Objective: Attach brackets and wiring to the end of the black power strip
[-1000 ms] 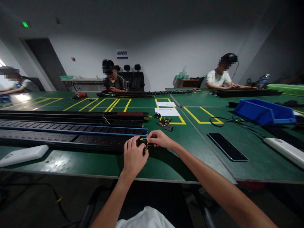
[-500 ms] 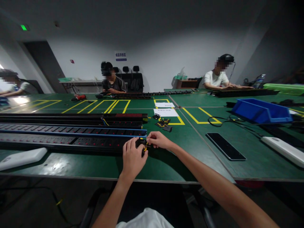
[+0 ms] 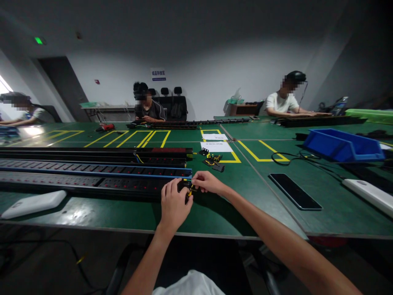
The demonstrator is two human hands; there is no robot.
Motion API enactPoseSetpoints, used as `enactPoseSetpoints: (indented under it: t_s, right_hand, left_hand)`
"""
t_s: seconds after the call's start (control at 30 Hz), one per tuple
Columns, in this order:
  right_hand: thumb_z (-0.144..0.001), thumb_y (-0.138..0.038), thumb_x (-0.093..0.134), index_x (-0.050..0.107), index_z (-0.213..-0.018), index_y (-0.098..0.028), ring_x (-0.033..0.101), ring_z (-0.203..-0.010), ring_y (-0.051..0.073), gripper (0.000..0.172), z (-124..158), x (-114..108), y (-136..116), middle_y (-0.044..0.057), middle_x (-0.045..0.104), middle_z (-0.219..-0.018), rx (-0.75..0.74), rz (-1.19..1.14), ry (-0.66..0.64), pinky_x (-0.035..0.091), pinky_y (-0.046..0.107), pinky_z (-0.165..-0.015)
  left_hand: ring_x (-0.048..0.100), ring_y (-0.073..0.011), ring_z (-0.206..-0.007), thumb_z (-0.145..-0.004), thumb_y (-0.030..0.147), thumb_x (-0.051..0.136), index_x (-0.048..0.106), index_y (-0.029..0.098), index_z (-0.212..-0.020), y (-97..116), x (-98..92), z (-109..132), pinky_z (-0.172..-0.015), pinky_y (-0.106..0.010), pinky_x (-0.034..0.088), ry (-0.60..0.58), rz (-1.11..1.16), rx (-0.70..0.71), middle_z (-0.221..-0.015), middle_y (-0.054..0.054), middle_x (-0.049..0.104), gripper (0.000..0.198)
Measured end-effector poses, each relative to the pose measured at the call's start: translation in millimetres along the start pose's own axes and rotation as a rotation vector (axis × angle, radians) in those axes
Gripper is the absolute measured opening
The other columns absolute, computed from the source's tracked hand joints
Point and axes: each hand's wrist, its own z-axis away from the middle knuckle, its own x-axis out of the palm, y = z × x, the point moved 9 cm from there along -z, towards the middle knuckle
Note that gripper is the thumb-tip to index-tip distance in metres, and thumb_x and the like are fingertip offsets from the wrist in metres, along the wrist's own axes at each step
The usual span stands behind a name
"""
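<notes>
My left hand (image 3: 174, 205) is curled over the right end of the nearest long black power strip (image 3: 129, 186), which has rows of sockets and small red marks. Short yellow wires (image 3: 190, 191) stick out at that end, close to my thumb. From the right, my right hand (image 3: 208, 182) pinches a thin wire there; its tip is hidden by the fingers. Just behind lies a second strip with a blue edge (image 3: 147, 173). Small black brackets with yellow wires (image 3: 213, 160) lie loose beyond my right hand.
A phone (image 3: 294, 191) and a blue bin (image 3: 342, 145) are on the right of the green table (image 3: 245, 205). White power banks (image 3: 35, 204) lie at both sides; a cable runs to the right one. White paper labels (image 3: 216, 146) lie ahead. Several co-workers sit across the table.
The view has shifted slightly, so everything sits a little further right and lower. Both hands remain at the strip's end, with only small finger movement.
</notes>
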Motion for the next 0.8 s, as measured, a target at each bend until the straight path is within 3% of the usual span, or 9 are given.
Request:
enactPoseSetpoints:
  t_s: [0.8]
  right_hand:
    - [-0.088,-0.057,0.059,0.06,-0.078,-0.016,0.049,-0.043,0.006,0.043,-0.9,3.4,4.9,0.0,0.064,-0.066,0.019,0.051,-0.03,0.036,0.017,-0.038]
  left_hand:
    - [0.05,-0.0316,-0.129,-0.085,0.029,0.066,0.069,0.024,-0.086,0.0,-1.4,1.1,-0.109,-0.053,0.039,0.016,0.017,0.0,-0.134,-0.011,0.059,0.006]
